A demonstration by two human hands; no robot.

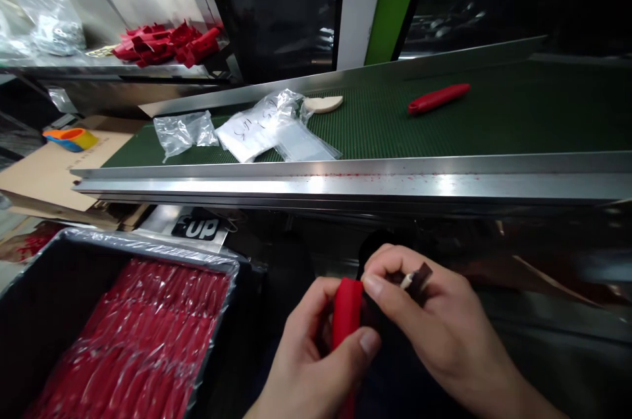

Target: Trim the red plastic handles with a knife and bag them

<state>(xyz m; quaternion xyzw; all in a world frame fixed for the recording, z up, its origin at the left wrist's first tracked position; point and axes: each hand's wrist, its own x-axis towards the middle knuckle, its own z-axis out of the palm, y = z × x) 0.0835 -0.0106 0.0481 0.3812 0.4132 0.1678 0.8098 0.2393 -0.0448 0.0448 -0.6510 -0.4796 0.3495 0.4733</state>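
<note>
My left hand [316, 353] is closed around a red plastic handle [347, 307], which stands roughly upright with its top end showing above the fingers. Close beside it, my right hand [424, 320] is pinched, its thumb and finger at the handle's top edge. A small dark tool with a pale part [417, 279] sticks out of the right hand's grip; its working end is hidden. Another red handle [438, 99] of similar shape lies by itself on the green conveyor belt [375, 136] beyond my hands.
Clear plastic bags [266, 126] and a pale curved piece [323, 104] lie on the belt. At lower left stands a dark bin [143, 244] of bagged red parts. A red pile [168, 43] sits on the back shelf. A tape dispenser [72, 138] rests on cardboard. The metal rail [276, 187] runs in front.
</note>
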